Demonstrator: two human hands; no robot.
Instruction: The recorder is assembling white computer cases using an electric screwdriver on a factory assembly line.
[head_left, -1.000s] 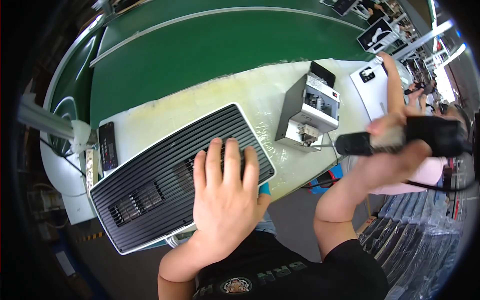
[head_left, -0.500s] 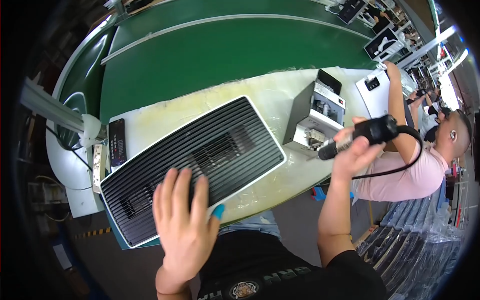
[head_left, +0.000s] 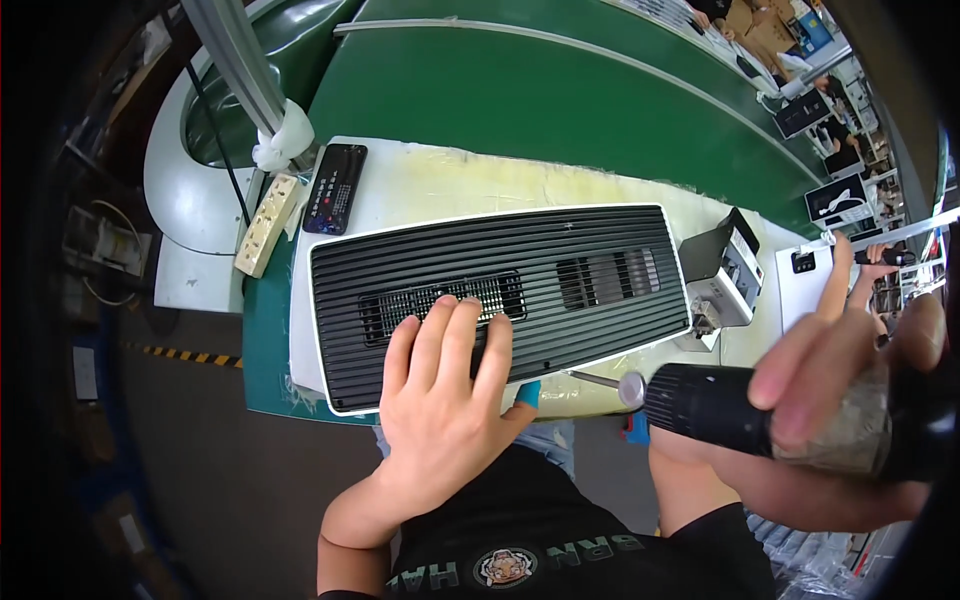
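A long black ribbed panel (head_left: 600, 230) with a white rim lies on the covered worktop, two grille openings showing in it. My left hand (head_left: 450, 400) rests on it near the left grille, fingers spread; a blue cover sits on its thumb by the panel's near edge. In my right hand (head_left: 800, 385) is a black electric screwdriver (head_left: 705, 405), held almost level. Its thin bit points left toward the panel's near right edge; whether the tip touches cannot be made out. The fingers of this hand are partly blurred.
A black remote control (head_left: 335, 190) and a beige power strip (head_left: 266, 225) lie at the left, by a metal post (head_left: 232, 60). A grey box of small parts (head_left: 728, 268) stands right of the panel. Beyond runs a green conveyor belt (head_left: 560, 100). Another person's arm (head_left: 836, 280) reaches in at right.
My right hand has brought the screwdriver down beside the panel's near edge. My left hand has settled on the panel. The panel lies more nearly level in view, and the view itself has shifted.
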